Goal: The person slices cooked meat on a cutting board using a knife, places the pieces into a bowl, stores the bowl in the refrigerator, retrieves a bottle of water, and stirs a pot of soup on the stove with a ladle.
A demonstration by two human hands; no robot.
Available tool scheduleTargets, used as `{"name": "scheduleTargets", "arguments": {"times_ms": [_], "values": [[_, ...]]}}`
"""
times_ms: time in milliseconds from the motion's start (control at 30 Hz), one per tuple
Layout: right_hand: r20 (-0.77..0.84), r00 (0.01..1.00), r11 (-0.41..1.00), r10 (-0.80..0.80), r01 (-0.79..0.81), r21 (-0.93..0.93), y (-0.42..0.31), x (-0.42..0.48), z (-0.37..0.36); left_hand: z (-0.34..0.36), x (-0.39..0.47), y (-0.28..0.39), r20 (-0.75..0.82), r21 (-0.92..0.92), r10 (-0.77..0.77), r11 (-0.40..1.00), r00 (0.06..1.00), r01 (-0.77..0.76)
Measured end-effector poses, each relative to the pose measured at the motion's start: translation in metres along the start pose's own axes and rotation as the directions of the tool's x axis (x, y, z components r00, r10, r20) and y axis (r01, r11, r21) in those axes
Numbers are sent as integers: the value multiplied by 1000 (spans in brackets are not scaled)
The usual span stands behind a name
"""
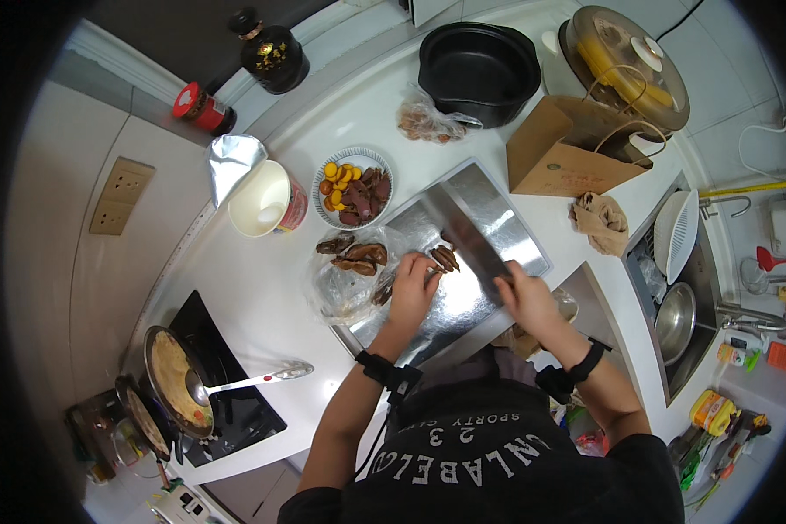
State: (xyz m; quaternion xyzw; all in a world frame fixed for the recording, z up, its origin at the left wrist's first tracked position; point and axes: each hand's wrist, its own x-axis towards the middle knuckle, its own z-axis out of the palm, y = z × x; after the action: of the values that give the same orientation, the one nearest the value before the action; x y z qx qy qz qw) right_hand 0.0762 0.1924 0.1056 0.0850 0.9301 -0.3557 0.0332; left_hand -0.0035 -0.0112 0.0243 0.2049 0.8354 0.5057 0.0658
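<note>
My right hand (529, 300) is closed round the handle of a kitchen cleaver (466, 237), whose blade is blurred over the metal cutting board (426, 340). Just left of the blade lie several dark brown meat slices (444, 259). The fingertips of my left hand (414, 288) touch the near end of these slices. Beside my left hand, a clear plastic bag (340, 298) lies partly on the board, with larger dark brown pieces (367, 254) on it. Behind it, a striped-rim bowl (317, 196) holds yellow rounds and dark reddish slices.
An open paper tub (262, 203) stands left of the bowl. Behind the board are a black pot (478, 72), a bagged food item (429, 123) and a brown paper bag (550, 154). A pan (182, 386) with a ladle sits at left; a sink (681, 373) is at right.
</note>
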Motion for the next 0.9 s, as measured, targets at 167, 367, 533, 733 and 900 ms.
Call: {"name": "scheduleTargets", "arguments": {"times_ms": [167,367,533,733,900], "values": [[12,988,954,152,-150,261,50,11,-9,-11,18,17,118,204,85,973,989,-108],[234,895,753,380,-446,483,49,34,-7,-1,37,7,314,319,177,906,933,-279],[42,972,944,232,-214,-251,69,47,-2,13,33,4,329,382,199,866,923,-322],[-101,994,909,28,-68,-411,29,50,-10,16,29,11,333,499,135,815,933,-296],[-97,994,973,-47,23,-232,-17,60,-11,-8,28,8,150,264,145,948,978,-181]]}}
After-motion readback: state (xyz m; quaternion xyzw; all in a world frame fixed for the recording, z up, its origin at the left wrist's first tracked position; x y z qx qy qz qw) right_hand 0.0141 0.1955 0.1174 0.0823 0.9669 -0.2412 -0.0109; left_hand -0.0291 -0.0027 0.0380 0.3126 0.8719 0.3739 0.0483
